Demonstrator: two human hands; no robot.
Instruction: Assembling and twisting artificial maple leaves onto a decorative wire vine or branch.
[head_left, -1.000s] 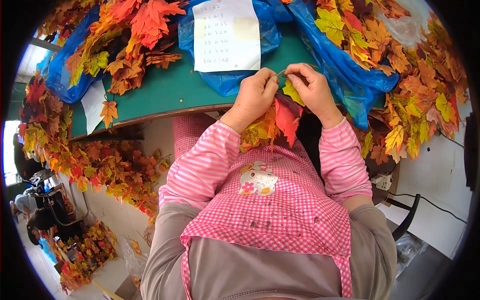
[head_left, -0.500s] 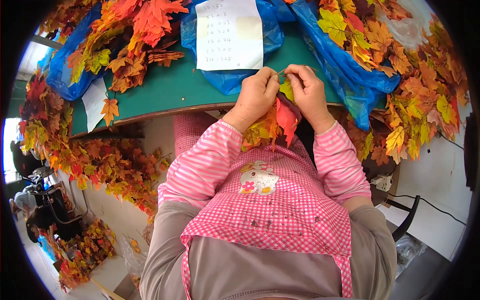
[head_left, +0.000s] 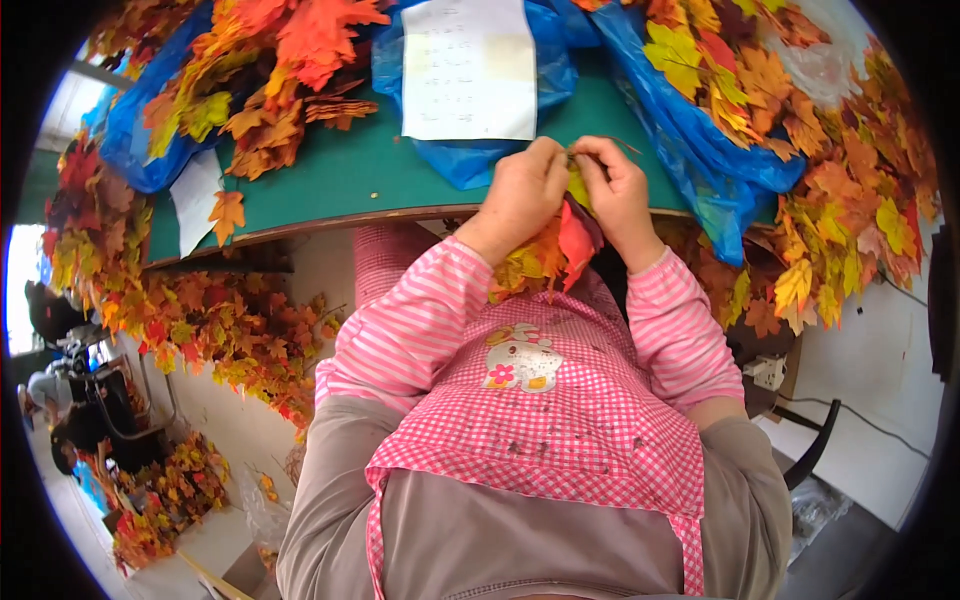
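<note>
My left hand (head_left: 520, 195) and my right hand (head_left: 618, 190) meet at the near edge of a green table (head_left: 350, 180). Together they pinch a small bunch of artificial autumn leaves (head_left: 555, 250) by its thin stems. The red, orange and yellow leaves hang down between my wrists over my pink checked apron (head_left: 560, 420). The fingertips of both hands touch at the top of the bunch, where a yellow-green leaf shows between them.
A white paper sheet (head_left: 470, 70) lies on a blue plastic bag (head_left: 480, 160) behind my hands. Heaps of loose leaves (head_left: 270, 70) fill blue bags on the left and right (head_left: 800, 130). More leaves (head_left: 200, 330) lie on the floor at left.
Both hands have shifted slightly toward each other and a little further onto the table edge, still working the stems. The bunch hangs in much the same place.
</note>
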